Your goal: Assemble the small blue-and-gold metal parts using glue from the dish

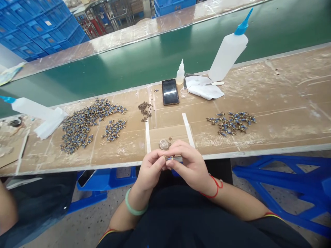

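Observation:
Close to the table's front edge, my left hand (150, 170) and my right hand (190, 165) meet with their fingertips pinched together. A tiny blue-and-gold part (169, 158) shows between the fingertips of my right hand. The fingertips of my left hand close on its other end, where something small and brownish shows; its kind is too small to tell. Just beyond my fingers lies a round, shiny metallic disc (163, 144) on a cardboard pad (168, 133). A small brown piece (170, 138) rests beside the disc.
Blue-and-gold parts form a big pile (85, 122), a smaller pile (114, 130) and a right-hand group (232, 122). Brown discs (145, 109), a phone (170, 92), a dropper bottle (180, 73), large white bottles (227, 55) and tissue (205, 88) are around. Another person's arm (7, 208) is at left.

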Demonstrator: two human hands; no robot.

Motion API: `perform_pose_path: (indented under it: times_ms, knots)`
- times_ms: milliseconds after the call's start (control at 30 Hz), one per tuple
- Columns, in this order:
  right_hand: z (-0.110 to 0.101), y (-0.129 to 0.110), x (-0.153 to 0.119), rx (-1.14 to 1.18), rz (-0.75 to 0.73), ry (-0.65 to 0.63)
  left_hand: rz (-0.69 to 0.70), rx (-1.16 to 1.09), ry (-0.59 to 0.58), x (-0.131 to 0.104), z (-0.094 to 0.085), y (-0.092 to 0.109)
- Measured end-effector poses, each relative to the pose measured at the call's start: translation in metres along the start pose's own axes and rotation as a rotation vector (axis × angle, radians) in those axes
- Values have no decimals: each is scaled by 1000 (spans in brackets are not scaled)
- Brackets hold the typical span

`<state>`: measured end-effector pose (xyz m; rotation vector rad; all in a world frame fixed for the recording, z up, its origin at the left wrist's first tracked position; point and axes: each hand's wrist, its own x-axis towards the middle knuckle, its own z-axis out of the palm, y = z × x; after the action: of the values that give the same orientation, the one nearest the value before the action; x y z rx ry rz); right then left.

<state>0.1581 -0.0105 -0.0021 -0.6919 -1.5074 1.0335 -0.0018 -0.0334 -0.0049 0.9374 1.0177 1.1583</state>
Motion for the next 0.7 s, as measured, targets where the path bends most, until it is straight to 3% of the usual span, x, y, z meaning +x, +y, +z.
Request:
perform_pose_path:
  times_ms: [233, 333, 433, 533, 567, 700]
  knots:
    - [-3, 3, 1, 164, 115, 21, 34, 40, -78, 10, 5, 8]
    - [-8, 5, 2, 212, 137, 46, 70, 173, -90, 18, -3, 12]
    - [-15, 9, 0, 209, 156, 113, 177, 482, 85, 42, -31, 20]
    - [-22, 14, -3, 205, 194, 175, 269, 984, 297, 82, -73, 30]
    - [-25, 16, -4, 204, 205, 194, 277, 1142, 311, 94, -86, 33]
    - [-30, 19, -6, 178, 245, 239, 287, 1278, 267, 127, -116, 38]
